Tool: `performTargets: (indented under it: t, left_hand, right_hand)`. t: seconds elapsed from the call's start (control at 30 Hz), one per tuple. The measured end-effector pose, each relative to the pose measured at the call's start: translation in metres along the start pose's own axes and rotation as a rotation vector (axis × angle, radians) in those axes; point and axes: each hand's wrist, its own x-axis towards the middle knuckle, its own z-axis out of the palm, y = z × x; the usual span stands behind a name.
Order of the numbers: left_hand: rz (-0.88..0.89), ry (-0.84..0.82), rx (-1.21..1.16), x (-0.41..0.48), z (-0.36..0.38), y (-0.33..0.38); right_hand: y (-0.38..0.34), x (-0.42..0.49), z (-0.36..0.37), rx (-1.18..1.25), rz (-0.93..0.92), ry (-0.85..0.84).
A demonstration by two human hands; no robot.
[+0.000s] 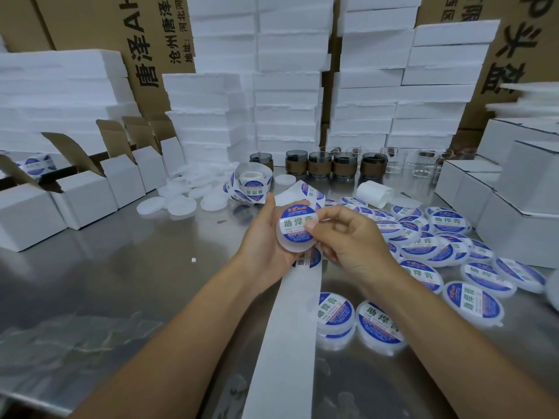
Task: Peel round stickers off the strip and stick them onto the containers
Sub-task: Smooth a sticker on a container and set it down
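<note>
My left hand [262, 237] grips a round white container [295, 226] from the left, above the middle of the steel table. A blue-and-white round sticker covers its top face. My right hand [352, 237] has its thumb and forefinger on the sticker's right edge. The white backing strip [290, 328] runs from under my hands toward the near edge; one sticker [308, 259] shows on it just below the container. The sticker roll [251, 184] lies farther back.
Several labelled containers [447, 222] lie spread at the right; two more [335, 313] sit beside the strip. Unlabelled white lids [181, 201] are piled at the back left. Open white cartons [81, 195], foam stacks [287, 101] and glass cups [344, 164] ring the table [121, 282].
</note>
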Motion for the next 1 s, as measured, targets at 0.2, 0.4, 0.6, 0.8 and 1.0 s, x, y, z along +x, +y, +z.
performTargets:
  t: [0.2, 0.4, 0.6, 0.8, 1.0]
  left_hand:
    - [-0.01, 0.037, 0.069, 0.0001, -0.0006, -0.0005]
    - [-0.003, 0.032, 0.102, 0.0001, -0.002, -0.0008]
    - [0.006, 0.014, 0.116, 0.0004, -0.0021, -0.0017]
    - [-0.002, 0.004, 0.115, 0.0006, -0.0015, -0.0018]
    - [-0.018, -0.001, 0.121, 0.0, -0.0021, -0.0016]
  right_hand:
    - [0.0011, -0.001, -0.0005, -0.069, 0.046, 0.042]
    - [0.0007, -0.0006, 0.0003, -0.126, 0.071, 0.066]
    - [0.0006, -0.0011, 0.0004, -0.126, 0.076, 0.083]
    - [-0.0001, -0.0007, -0.0001, -0.129, 0.105, 0.095]
    - [0.0001, -0.0008, -0.0008, -0.14, 0.131, 0.104]
